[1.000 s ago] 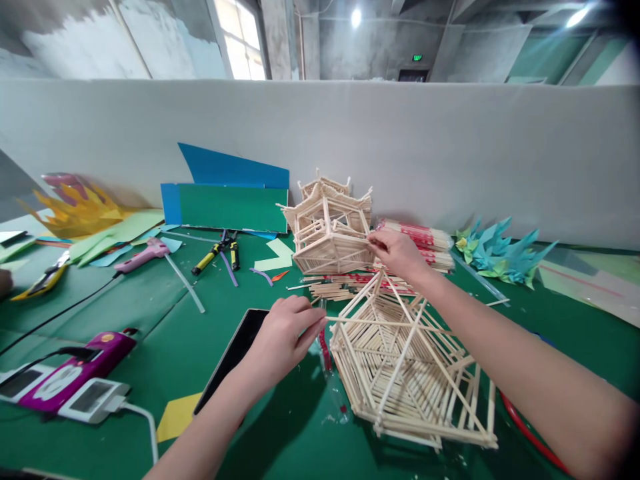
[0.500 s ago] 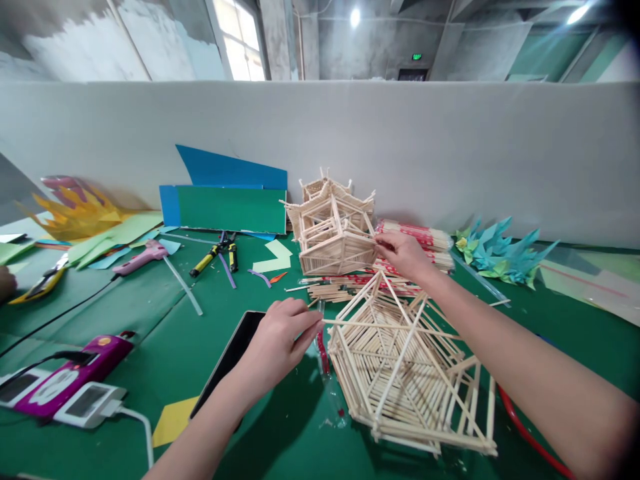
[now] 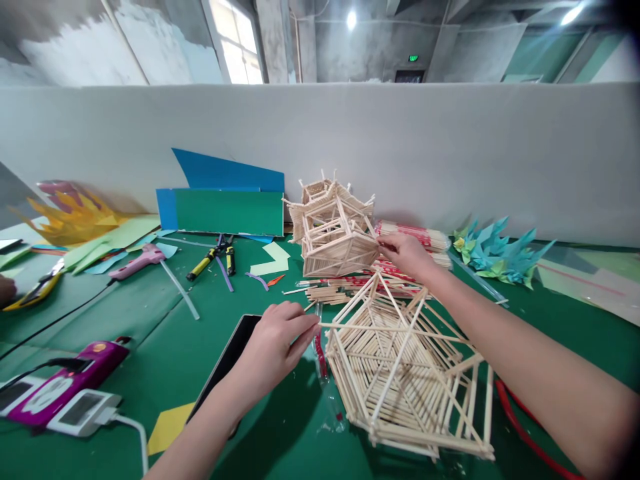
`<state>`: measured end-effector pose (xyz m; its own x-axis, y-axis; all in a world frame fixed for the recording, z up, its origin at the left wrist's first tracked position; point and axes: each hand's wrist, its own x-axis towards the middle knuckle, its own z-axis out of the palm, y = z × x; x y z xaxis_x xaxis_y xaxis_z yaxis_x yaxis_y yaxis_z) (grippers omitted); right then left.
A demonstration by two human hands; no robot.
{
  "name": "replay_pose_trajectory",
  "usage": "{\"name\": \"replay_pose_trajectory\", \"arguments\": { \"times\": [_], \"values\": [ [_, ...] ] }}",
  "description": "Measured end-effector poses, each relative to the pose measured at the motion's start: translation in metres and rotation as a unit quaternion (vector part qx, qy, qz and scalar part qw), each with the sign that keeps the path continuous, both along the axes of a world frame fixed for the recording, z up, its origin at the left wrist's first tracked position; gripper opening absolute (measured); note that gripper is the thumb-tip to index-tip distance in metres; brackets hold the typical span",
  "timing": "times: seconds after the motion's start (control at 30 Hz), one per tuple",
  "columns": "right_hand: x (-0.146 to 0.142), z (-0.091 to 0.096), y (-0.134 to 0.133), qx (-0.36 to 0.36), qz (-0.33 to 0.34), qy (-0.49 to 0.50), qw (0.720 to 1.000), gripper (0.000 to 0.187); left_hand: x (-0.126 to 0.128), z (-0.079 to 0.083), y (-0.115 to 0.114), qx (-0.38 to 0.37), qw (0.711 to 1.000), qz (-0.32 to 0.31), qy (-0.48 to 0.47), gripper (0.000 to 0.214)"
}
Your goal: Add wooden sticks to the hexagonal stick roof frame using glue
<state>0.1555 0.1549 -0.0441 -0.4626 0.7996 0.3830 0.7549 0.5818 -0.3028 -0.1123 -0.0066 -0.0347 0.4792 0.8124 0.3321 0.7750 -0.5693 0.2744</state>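
My left hand (image 3: 285,340) pinches the end of a thin wooden stick (image 3: 367,327), which lies level across the top of a large wooden stick frame (image 3: 415,380). That frame has several sides and a floor of closely laid sticks. Behind it is a smaller tiered stick model (image 3: 330,233) with points along its upper edge. My right hand (image 3: 403,253) reaches over the large frame, fingers closed on the right edge of the tiered model. The fingertips' exact grip there is partly hidden. Loose sticks (image 3: 327,293) lie between the two structures.
Packs of sticks (image 3: 420,237) lie behind my right hand. On the left are a pink glue gun (image 3: 137,263), pliers (image 3: 203,263), a purple power strip (image 3: 75,380) and a dark phone-like slab (image 3: 230,360). Blue folded paper (image 3: 500,250) stands right. Another person's hand (image 3: 6,290) shows far left.
The tiered model has turned and tipped slightly in my right hand's grip. My left hand keeps its pinch on the stick. The whole view has shifted slightly.
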Motion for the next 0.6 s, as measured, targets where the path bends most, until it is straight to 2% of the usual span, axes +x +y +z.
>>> {"name": "replay_pose_trajectory", "arguments": {
  "times": [0.3, 0.6],
  "values": [
    [0.003, -0.001, 0.001, -0.003, -0.001, -0.012, 1.0, 0.026, 0.002, 0.003, -0.002, -0.011, 1.0, 0.005, 0.01, 0.023],
    [-0.01, 0.009, -0.009, 0.009, -0.005, -0.028, 1.0, 0.025, 0.0, 0.002, -0.001, -0.014, 1.0, 0.006, 0.006, 0.023]
  ]
}}
